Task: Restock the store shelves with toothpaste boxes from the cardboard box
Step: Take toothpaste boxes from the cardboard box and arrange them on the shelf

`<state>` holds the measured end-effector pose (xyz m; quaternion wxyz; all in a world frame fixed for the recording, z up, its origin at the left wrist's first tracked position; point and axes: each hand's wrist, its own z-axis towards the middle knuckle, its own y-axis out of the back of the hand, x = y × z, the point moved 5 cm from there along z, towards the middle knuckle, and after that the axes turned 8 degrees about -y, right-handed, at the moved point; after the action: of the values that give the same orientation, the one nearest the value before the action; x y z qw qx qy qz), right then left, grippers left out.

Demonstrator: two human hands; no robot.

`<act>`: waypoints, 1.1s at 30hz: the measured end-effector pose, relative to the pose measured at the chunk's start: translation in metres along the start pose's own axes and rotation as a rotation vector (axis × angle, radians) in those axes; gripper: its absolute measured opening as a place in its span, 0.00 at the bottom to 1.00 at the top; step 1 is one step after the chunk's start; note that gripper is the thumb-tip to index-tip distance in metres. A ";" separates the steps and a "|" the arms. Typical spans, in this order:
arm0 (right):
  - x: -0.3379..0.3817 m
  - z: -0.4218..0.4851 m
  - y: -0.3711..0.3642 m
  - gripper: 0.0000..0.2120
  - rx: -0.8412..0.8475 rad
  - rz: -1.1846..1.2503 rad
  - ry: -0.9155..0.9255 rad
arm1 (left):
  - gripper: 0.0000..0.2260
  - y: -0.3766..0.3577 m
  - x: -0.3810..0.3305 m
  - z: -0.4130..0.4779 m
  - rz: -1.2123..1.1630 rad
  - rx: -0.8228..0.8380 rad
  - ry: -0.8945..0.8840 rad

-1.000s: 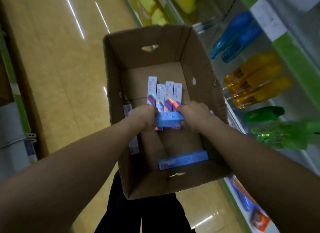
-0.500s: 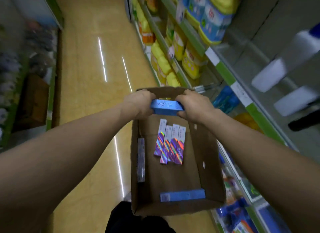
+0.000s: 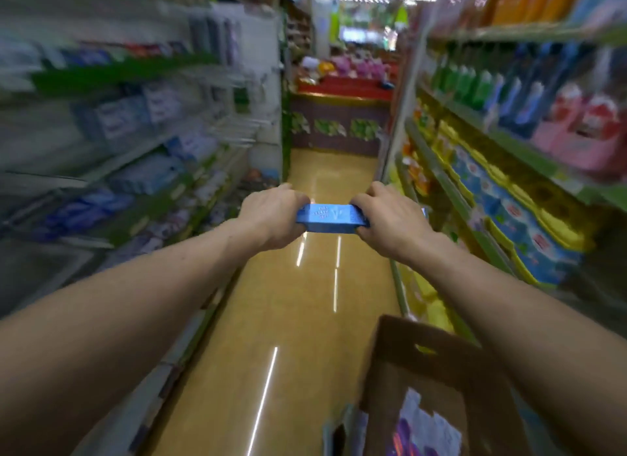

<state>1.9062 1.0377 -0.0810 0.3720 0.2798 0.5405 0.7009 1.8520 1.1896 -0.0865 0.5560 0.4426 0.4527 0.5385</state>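
Observation:
A stack of blue toothpaste boxes (image 3: 331, 218) is held level at chest height over the aisle. My left hand (image 3: 271, 216) grips its left end and my right hand (image 3: 390, 219) grips its right end. The brown cardboard box (image 3: 437, 364) stands on the floor at the lower right, below my right forearm; pale and purple toothpaste boxes (image 3: 420, 428) show blurred inside it. The rest of the cardboard box's inside is cut off by the frame edge.
Stocked shelves line both sides: blurred blue and white packs on the left shelves (image 3: 142, 170), bottles and yellow-blue packs on the right shelves (image 3: 502, 184). The glossy tan aisle floor (image 3: 291, 320) runs ahead to a red display counter (image 3: 342, 92).
My head has tipped up from the cardboard box to the aisle. Both hands lifted the blue boxes out and up; the cardboard box now sits low in the frame.

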 end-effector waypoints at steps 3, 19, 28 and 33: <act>0.067 0.027 0.037 0.15 -0.102 0.009 0.119 | 0.14 0.052 0.056 -0.031 0.061 -0.093 0.091; 0.373 0.061 0.137 0.19 -0.288 0.203 0.455 | 0.15 0.215 0.276 -0.231 0.196 -0.292 0.407; 0.491 0.064 0.164 0.19 -0.339 0.322 0.619 | 0.14 0.260 0.347 -0.322 0.036 -0.401 0.576; 0.545 0.073 0.166 0.21 -0.331 0.428 0.732 | 0.15 0.275 0.378 -0.365 0.014 -0.516 0.648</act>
<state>1.6189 1.5041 0.0924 0.0429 0.0559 0.4469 0.8918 1.4437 1.5765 0.1002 0.4738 0.0991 0.4515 0.7495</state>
